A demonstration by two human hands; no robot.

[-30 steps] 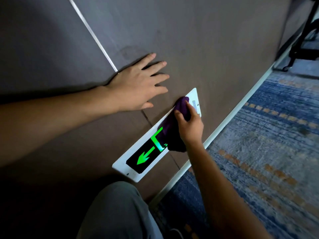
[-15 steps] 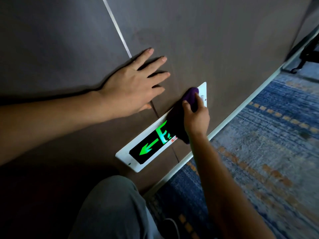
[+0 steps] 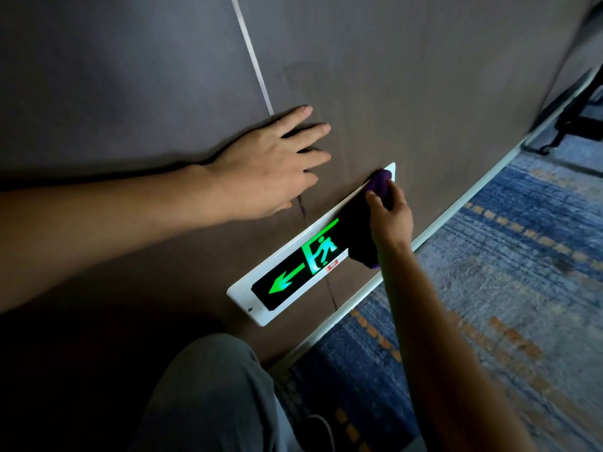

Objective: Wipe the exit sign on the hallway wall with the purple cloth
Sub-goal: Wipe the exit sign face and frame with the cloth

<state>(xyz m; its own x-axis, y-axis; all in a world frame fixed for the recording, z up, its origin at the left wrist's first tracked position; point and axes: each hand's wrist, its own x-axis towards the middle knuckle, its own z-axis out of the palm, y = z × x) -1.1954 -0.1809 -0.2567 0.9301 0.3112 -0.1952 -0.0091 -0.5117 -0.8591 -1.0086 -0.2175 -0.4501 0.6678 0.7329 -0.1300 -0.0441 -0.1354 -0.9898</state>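
The exit sign (image 3: 293, 275) is a white-framed black panel low on the brown wall, with a glowing green arrow and running figure. My right hand (image 3: 390, 220) grips the purple cloth (image 3: 359, 236) and presses it against the sign's right end, hiding that part. My left hand (image 3: 270, 168) lies flat on the wall above the sign, fingers spread, holding nothing.
A pale baseboard strip (image 3: 450, 220) runs along the wall's foot. Blue and grey patterned carpet (image 3: 505, 288) covers the floor at right. My knee in grey trousers (image 3: 208, 393) is at the bottom. A black stand leg (image 3: 574, 122) is at far right.
My right hand has slid the cloth toward the sign's right end, uncovering the green running figure. The left hand has stayed flat on the wall.
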